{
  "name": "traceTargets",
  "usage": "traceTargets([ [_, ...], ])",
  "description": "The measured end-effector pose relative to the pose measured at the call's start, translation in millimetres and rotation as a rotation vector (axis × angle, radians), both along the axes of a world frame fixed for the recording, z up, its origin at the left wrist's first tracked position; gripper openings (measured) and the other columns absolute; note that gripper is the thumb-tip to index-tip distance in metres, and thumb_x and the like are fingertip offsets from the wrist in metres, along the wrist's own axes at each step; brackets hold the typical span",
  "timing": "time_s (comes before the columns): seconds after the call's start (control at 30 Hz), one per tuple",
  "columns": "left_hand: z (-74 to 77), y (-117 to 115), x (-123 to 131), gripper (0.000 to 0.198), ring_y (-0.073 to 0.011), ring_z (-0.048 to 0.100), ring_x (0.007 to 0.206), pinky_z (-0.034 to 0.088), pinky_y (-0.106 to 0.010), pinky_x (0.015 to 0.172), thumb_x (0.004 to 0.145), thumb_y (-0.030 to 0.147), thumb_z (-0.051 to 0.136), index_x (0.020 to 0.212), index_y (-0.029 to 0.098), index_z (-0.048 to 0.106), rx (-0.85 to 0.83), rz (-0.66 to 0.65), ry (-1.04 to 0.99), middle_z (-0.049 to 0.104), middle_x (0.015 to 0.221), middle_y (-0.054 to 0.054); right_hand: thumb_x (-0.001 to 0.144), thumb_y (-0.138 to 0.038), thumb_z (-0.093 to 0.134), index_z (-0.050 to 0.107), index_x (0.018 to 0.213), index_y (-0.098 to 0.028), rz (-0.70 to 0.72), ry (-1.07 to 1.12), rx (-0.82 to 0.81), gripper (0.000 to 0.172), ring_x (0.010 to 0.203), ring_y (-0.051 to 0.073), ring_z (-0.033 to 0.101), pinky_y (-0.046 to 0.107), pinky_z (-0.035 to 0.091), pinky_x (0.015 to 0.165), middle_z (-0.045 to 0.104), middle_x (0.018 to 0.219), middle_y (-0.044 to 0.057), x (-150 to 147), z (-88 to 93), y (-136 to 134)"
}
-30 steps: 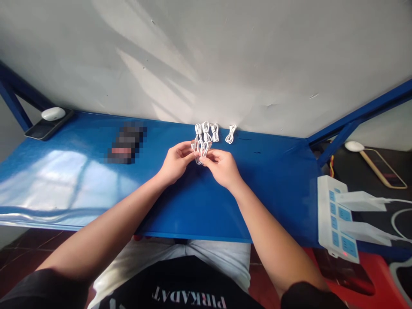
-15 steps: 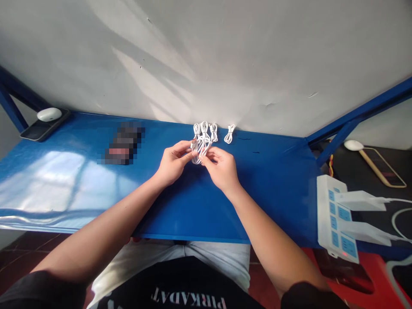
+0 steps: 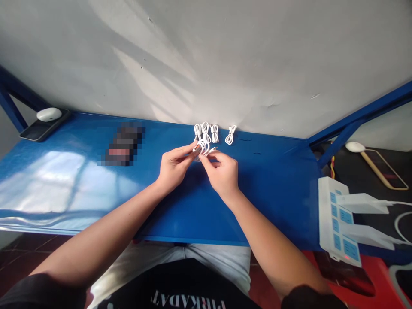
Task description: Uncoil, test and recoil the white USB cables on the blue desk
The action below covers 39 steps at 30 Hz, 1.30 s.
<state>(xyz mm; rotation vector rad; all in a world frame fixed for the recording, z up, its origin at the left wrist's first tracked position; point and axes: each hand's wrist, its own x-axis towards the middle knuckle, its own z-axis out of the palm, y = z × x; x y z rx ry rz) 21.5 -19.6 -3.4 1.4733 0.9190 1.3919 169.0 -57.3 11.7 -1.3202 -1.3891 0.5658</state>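
Pinches the loosely looped, thin white plastic-coated cable (image 3: 202, 148) between thumb and fingers of the bare left hand (image 3: 175, 167) and the bare right hand (image 3: 222, 174), fingertips nearly together on the coils, above the smooth glossy blue tabletop (image 3: 199, 210), just this side of three compact white cable bundles (image 3: 206, 134). Cannot tell about contact with them. Could spring apart or drop a loop on easing either thumb, any tie around the coil being too small to make out. Might nudge the bundles on reaching farther forward. Could tangle through snagging the white plug end (image 3: 213, 150) jutting over the right fingers. Compared with half a second ago, shows narrower, foreshortened loops instead of broad ones; leaves the bundles lying as before.
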Motion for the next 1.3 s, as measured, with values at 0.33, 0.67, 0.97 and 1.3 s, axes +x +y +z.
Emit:
traceTargets([
  [0.33, -2.4, 4.0, -8.7, 0.031, -0.0274, 0.072, 0.111, 0.057, -0.044, 0.102, 0.087, 0.034, 0.074, 0.116, 0.023, 0.077, 0.01, -0.071, 0.02, 0.076, 0.121, -0.008, 0.095, -0.034, 0.061, 0.075, 0.097, -0.024, 0.189, -0.038, 0.076, 0.017, 0.093, 0.022, 0.071, 0.033, 0.063, 0.069, 0.075, 0.103, 0.009, -1.8, 2.1, -4.0],
  [0.67, -0.9, -3.4, -3.8, 0.02, -0.0241, 0.074, 0.105, 0.059, -0.039, 0.094, 0.091, 0.033, 0.07, 0.103, 0.019, 0.063, 0.052, -0.035, -0.013, 0.076, 0.108, -0.011, 0.097, -0.027, 0.058, 0.076, 0.097, -0.025, 0.203, -0.102, 0.157, 0.018, 0.097, 0.022, 0.073, 0.033, 0.064, 0.074, 0.077, 0.103, 0.008, -6.8, 6.2, -5.2],
  [0.97, -4.1, -0.7, -7.5, 0.01, -0.0219, 0.075, 0.102, 0.059, -0.038, 0.092, 0.094, 0.021, 0.066, 0.1, 0.019, 0.058, 0.182, -0.065, -0.031, 0.076, 0.108, -0.011, 0.097, -0.015, 0.057, 0.075, 0.096, -0.023, 0.181, -0.172, 0.324, 0.019, 0.093, 0.019, 0.075, 0.033, 0.061, 0.085, 0.079, 0.097, 0.006, -5.6, 0.7, -1.2],
  [1.3, -2.6, -1.7, -7.4, 0.009, -0.0217, 0.074, 0.103, 0.059, -0.039, 0.093, 0.094, 0.02, 0.065, 0.1, 0.019, 0.058, 0.191, -0.078, -0.04, 0.075, 0.109, -0.011, 0.098, -0.018, 0.057, 0.075, 0.095, -0.024, 0.163, -0.181, 0.308, 0.02, 0.093, 0.02, 0.075, 0.036, 0.061, 0.085, 0.079, 0.098, 0.006, -4.9, -1.1, -0.8],
])
